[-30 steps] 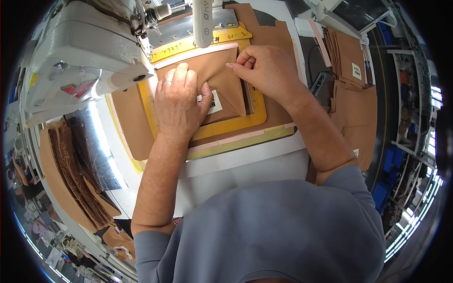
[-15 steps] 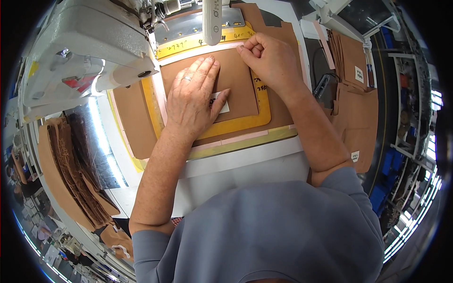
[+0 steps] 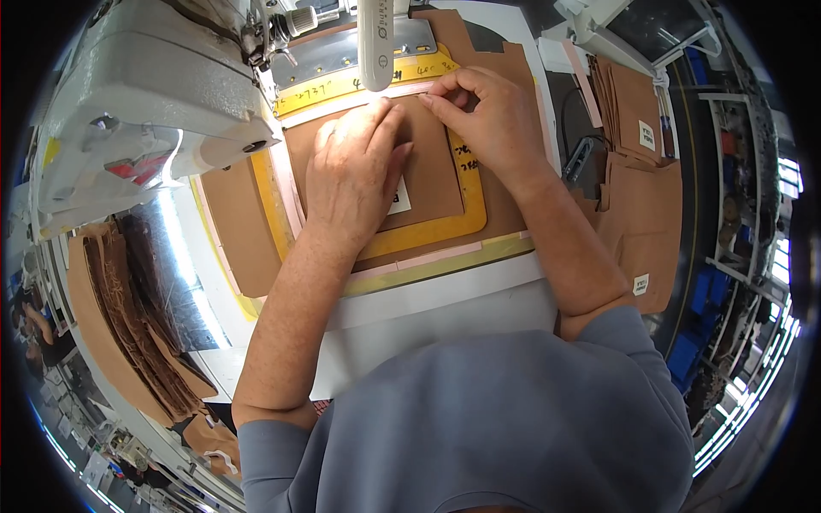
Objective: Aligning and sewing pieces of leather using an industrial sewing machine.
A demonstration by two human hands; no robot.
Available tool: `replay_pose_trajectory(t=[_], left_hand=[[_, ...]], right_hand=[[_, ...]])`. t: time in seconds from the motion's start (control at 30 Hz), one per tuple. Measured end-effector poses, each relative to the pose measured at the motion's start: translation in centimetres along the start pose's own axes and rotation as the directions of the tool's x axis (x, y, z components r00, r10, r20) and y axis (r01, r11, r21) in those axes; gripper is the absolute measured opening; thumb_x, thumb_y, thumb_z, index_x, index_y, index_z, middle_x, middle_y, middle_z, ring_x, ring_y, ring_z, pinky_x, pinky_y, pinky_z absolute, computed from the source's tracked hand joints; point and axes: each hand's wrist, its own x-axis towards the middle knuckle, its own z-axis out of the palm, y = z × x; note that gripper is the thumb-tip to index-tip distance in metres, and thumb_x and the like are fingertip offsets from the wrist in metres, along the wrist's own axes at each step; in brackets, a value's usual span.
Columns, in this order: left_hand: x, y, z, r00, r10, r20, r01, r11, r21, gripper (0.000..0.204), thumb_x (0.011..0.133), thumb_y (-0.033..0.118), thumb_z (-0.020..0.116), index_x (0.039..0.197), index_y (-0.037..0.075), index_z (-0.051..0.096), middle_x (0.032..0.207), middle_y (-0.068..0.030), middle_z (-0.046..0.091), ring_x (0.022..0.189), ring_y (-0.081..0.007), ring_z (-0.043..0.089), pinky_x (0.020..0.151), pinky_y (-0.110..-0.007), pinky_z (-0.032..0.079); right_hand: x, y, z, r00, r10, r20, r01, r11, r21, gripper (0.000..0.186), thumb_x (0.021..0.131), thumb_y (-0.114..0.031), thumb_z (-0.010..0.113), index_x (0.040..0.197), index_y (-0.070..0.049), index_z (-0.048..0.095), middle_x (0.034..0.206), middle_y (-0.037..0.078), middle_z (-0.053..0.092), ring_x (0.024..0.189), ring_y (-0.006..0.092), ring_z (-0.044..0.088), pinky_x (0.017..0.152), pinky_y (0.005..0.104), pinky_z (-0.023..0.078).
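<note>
The left hand [image 3: 351, 184] lies spread palm-down on a brown panel [image 3: 434, 171], gripping nothing, its fingers close together and pointing away from the body toward the panel's far edge. The right hand [image 3: 496, 120] is curled at that panel's far right corner, thumb and forefinger brought close together there; whether they pinch the edge or only touch it, I cannot tell. The panel lies flat under the left hand and to the near left of the right one, with a white label [image 3: 401, 198] on it just beside the left thumb, partly covered by that hand. A yellow frame [image 3: 428, 236] surrounds the panel; its far bar, marked with black handwriting, runs beyond the left fingertips, and its right bar passes just below the right hand. Past the left fingertips hangs the rounded end of a slim white device [image 3: 375, 47], and farther off lies a slotted metal plate [image 3: 299, 61]. To the left of the left hand stands a bulky white machine head [image 3: 145, 94]; nearer the body on that side rests a stack of brown pieces [image 3: 94, 291]. Right of the right hand are a dark hand tool [image 3: 580, 158] and, farther over, more brown pieces [image 3: 633, 94].
</note>
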Motion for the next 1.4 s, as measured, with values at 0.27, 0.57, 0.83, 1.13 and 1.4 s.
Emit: replay_pose_trajectory(t=[0.27,0.57,0.83,1.13,1.4], left_hand=[[3.5,-1.0,3.4,0.987,-0.152,-0.058,0.124,0.933,-0.337,0.022,0.089,0.002,0.074,0.110,0.007,0.071,0.093,-0.0098,0.070,0.079,-0.0272,0.070,0.071,-0.038,0.055],[3.0,-1.0,3.5,0.980,-0.171,-0.102,0.132,0.940,-0.314,0.012,0.089,0.005,0.076,0.101,0.005,0.071,0.089,-0.0105,0.070,0.082,-0.0264,0.072,0.074,-0.037,0.056],[1.0,0.3,1.3,0.999,0.041,0.009,-0.040,0.993,-0.108,0.035,0.087,0.014,0.078,0.119,0.004,0.072,0.123,-0.0107,0.070,0.113,-0.0307,0.067,0.097,-0.042,0.053],[0.5,0.6,1.8,0.995,0.074,0.068,-0.075,0.997,0.004,0.051,0.088,0.025,0.076,0.130,-0.002,0.066,0.138,-0.0143,0.062,0.129,-0.0290,0.058,0.109,-0.043,0.046],[0.1,0.5,1.5,0.996,0.065,0.065,-0.062,0.997,-0.046,0.051,0.090,0.021,0.074,0.134,0.000,0.063,0.140,-0.0159,0.061,0.131,-0.0349,0.057,0.109,-0.048,0.045]], right_hand=[[-0.3,0.7,0.4,1.000,-0.024,-0.009,0.025,0.991,0.133,0.014,0.086,-0.020,0.081,0.094,-0.009,0.079,0.081,0.005,0.074,0.069,0.0159,0.070,0.065,0.0291,0.056],[0.1,0.9,0.4,1.000,0.004,0.009,-0.004,1.000,-0.028,0.010,0.084,-0.017,0.080,0.090,-0.009,0.078,0.083,0.003,0.066,0.078,0.0216,0.066,0.071,0.0378,0.053],[0.1,1.7,1.4,0.993,-0.093,-0.079,0.088,0.994,-0.060,0.012,0.081,-0.015,0.080,0.080,-0.010,0.069,0.080,0.001,0.065,0.075,0.0208,0.066,0.069,0.0379,0.052],[-0.5,1.6,1.2,0.929,-0.346,-0.135,0.305,0.918,-0.252,0.010,0.079,-0.016,0.081,0.080,-0.014,0.071,0.080,-0.004,0.064,0.075,0.0192,0.064,0.069,0.0373,0.047],[-2.1,-0.4,1.1,0.867,-0.495,0.062,0.436,0.690,-0.578,0.012,0.083,-0.017,0.074,0.093,-0.010,0.072,0.093,0.001,0.061,0.087,0.0185,0.059,0.076,0.0371,0.044]])
